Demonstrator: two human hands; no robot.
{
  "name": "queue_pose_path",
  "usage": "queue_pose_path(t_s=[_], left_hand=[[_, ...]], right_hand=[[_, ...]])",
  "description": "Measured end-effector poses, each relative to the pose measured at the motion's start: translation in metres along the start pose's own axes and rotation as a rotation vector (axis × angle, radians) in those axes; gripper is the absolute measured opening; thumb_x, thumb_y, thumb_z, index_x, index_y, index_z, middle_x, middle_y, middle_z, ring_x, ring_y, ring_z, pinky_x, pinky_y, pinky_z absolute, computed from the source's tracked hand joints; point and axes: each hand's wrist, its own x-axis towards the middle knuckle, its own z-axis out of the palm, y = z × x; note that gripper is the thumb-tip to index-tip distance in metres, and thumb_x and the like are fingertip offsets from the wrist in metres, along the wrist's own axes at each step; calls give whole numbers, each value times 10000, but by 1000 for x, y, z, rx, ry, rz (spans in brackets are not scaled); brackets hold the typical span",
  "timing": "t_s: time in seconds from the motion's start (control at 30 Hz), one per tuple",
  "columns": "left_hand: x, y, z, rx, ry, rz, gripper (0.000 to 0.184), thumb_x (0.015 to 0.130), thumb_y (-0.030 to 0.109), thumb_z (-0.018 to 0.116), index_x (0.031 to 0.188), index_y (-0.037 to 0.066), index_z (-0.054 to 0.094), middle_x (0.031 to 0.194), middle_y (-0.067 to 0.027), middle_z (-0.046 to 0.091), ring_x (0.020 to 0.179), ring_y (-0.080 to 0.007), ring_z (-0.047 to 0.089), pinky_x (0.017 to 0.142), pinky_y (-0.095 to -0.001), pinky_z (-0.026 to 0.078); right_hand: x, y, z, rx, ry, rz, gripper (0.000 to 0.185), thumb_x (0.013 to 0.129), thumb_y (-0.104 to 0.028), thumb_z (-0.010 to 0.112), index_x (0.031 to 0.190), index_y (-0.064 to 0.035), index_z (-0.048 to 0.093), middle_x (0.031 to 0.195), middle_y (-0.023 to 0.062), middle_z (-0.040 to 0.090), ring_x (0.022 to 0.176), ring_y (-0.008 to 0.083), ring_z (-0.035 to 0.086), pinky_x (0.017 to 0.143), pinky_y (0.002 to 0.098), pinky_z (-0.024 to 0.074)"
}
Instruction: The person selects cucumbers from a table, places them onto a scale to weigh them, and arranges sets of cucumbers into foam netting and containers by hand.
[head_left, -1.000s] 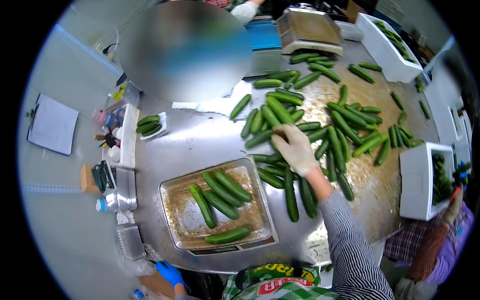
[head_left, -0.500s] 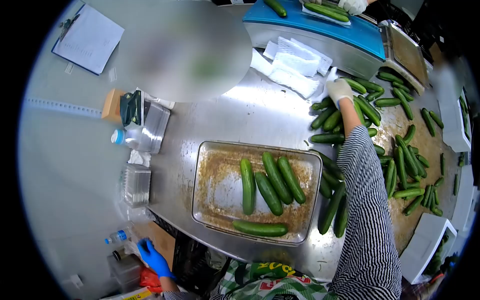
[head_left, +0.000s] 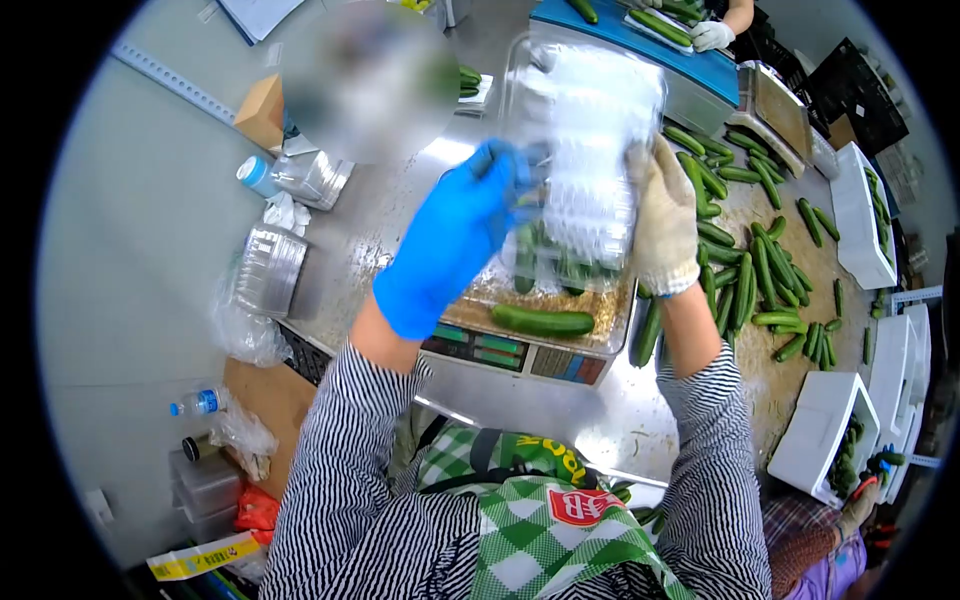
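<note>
My left hand (head_left: 455,225), in a blue glove, grips the left side of a clear plastic container (head_left: 515,90), held up over the metal tray. My right hand (head_left: 667,225), in a whitish knit glove, is closed at the container's right edge. A white foam net sheet (head_left: 590,150) shows in the container, blurred by motion. Below, the metal tray (head_left: 612,335) rests on a scale (head_left: 480,350). One cucumber (head_left: 543,321) lies along the tray's near side, and other cucumbers are partly hidden behind the container.
Many loose cucumbers (head_left: 770,270) cover the table's right side, beside white foam boxes (head_left: 825,435). Stacked clear containers (head_left: 270,270) stand at left. A co-worker's gloved hand (head_left: 713,36) is by the blue-topped machine (head_left: 620,45). Another person's arm (head_left: 815,550) shows at lower right.
My left hand has come up from the lower left with a clear container. My right hand has moved back from beside the foam sheets to the container. The view has shifted.
</note>
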Motion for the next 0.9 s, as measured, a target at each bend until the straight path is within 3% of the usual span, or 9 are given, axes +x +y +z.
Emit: queue_pose_path(t_s=[0.1, 0.2, 0.23, 0.37, 0.47, 0.6, 0.67, 0.73, 0.9], left_hand=[[1, 18, -18, -219, -216, -20, 293, 1031, 226, 502, 1220, 10, 558, 1228, -144, 631, 1142, -281, 616, 1037, -476, 472], [-27, 18, 1, -34, -16, -102, 288, 1036, 237, 494, 1198, 15, 581, 1189, -133, 643, 1111, -257, 628, 1025, -469, 486], [-33, 12, 7, -77, 7, -121, 295, 1037, 246, 499, 1195, 14, 588, 1152, -114, 656, 1079, -236, 640, 1002, -436, 504], [-48, -11, -6, -213, -121, -142, 287, 1037, 235, 503, 1202, 13, 580, 1130, -88, 649, 1036, -202, 632, 971, -393, 504], [-62, -3, 11, -32, 100, -211, 250, 1002, 265, 590, 1128, 48, 598, 1012, -20, 621, 927, -110, 594, 857, -284, 494], [-72, -8, -20, -52, 16, -187, 262, 1020, 241, 541, 1144, 22, 610, 1128, -66, 644, 1055, -174, 603, 980, -346, 467], [-80, 8, -26, -136, 201, -101, 253, 1004, 248, 567, 1108, 24, 622, 1098, -83, 656, 972, -176, 621, 910, -351, 499], [-85, 30, -48, -205, 289, -9, 247, 1001, 243, 570, 1086, 18, 627, 1079, -90, 661, 930, -169, 626, 860, -343, 519], [-136, 6, -72, 754, 367, 19, 97, 954, 93, 588, 931, 12, 635, 927, -94, 683, 797, -189, 646, 723, -349, 534]], right_hand=[[-26, -27, 1, 243, -172, 25, 481, 925, -269, 695, 1239, 75, 573, 1070, 135, 684, 928, 170, 655, 808, 281, 552], [-57, -28, 9, 330, -169, 64, 287, 897, -153, 721, 1121, 16, 662, 1010, 108, 701, 885, 167, 660, 748, 293, 552], [-60, -22, 11, 23, -113, -165, 250, 898, -129, 714, 1104, 7, 671, 999, 101, 706, 889, 152, 656, 749, 288, 547], [-87, -35, 29, 47, -25, 74, 347, 895, -191, 731, 1145, 37, 656, 1020, 105, 695, 904, 142, 641, 779, 286, 538], [-104, -31, 37, 333, -151, 190, 367, 919, -194, 699, 1190, 44, 632, 1060, 95, 691, 942, 159, 649, 824, 294, 544], [-114, -30, 43, 418, -126, 221, 429, 930, -262, 687, 1219, 46, 614, 1066, 116, 700, 969, 175, 661, 861, 313, 554], [-115, -10, 35, 330, -59, 167, 466, 925, -294, 693, 1229, 47, 603, 1072, 132, 705, 972, 183, 668, 863, 315, 555], [-113, -15, 16, 659, 6, 224, 512, 911, -333, 708, 1227, 53, 594, 1059, 143, 706, 927, 206, 677, 825, 325, 564], [-125, 17, -24, 317, 549, 362, 400, 974, -218, 605, 1253, 65, 555, 1120, 156, 666, 926, 211, 670, 807, 321, 575]])
